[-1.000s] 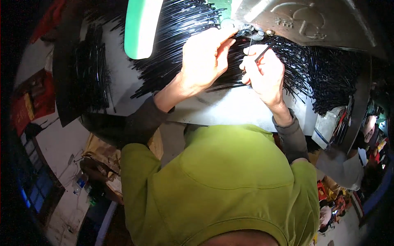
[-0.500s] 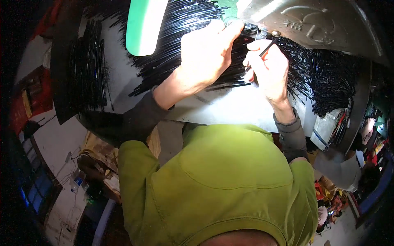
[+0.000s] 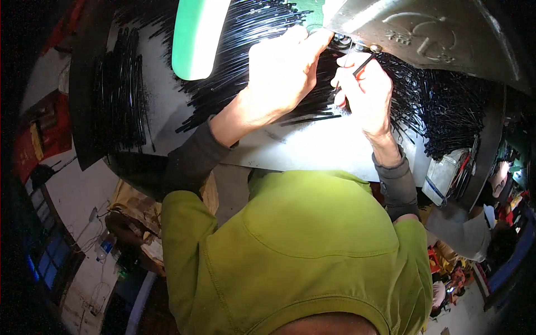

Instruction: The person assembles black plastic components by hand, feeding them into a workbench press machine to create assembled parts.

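Note:
My right hand [image 3: 368,95] pinches a thin black rod [image 3: 364,65], which slants up and right out of the fingers. Just left of it, my left hand [image 3: 282,72] reaches up with its back toward me. Its thumb and fingertips come together against the dark metal parts [image 3: 341,40] below the machine's metal cover [image 3: 424,36]; whatever they grip is hidden. Under and behind both hands lies a wide heap of thin black rods [image 3: 240,61]. Bright lamplight washes out much of the skin.
A green and white lamp-like panel [image 3: 195,39] hangs over the heap's left part. More black rods lie in a bundle [image 3: 125,89] on the left and a dense pile [image 3: 452,106] on the right. A pale box [image 3: 443,174] stands at the table's right. Another person's hand [image 3: 501,177] shows far right.
My right fingers have shifted slightly around the rod, and less of the rod shows below them. My left hand stays at the metal parts.

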`<state>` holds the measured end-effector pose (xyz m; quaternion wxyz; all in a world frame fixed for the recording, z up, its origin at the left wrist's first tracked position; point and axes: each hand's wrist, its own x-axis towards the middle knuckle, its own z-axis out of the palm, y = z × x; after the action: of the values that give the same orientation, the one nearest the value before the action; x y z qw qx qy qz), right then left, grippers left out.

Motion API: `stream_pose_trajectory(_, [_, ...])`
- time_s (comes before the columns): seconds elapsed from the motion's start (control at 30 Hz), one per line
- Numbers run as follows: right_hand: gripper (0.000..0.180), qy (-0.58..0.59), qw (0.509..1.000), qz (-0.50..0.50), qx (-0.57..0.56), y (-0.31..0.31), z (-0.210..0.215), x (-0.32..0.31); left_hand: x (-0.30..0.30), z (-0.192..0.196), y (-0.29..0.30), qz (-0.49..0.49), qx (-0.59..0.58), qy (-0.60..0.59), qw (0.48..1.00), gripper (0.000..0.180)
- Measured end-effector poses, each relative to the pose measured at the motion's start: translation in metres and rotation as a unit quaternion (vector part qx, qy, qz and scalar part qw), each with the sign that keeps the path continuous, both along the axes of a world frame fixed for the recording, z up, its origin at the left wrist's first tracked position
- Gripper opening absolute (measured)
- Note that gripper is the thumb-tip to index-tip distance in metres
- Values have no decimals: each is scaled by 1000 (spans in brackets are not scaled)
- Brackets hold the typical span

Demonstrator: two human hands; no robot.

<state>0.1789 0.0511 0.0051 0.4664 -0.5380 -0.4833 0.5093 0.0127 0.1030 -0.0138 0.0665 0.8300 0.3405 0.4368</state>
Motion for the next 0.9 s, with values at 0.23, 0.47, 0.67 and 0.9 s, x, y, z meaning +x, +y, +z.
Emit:
stream_pose_trajectory(0.23, [12,-17,1000,1,8,-1,-2,0,-1,2,0,-13,-12,-5,1000,33])
stream_pose_trajectory(0.47, [14,-18,1000,4,17,0,-3,0,-3,7,-3,26,-18,46,998,24])
stream_pose_trajectory(0.67, [13,-15,1000,7,20,0,-3,0,-3,4,-2,-17,-44,7,999,29])
stream_pose_trajectory(0.9, [12,-9,1000,3,13,0,0,-2,-5,8,-3,5,-31,48,998,27])
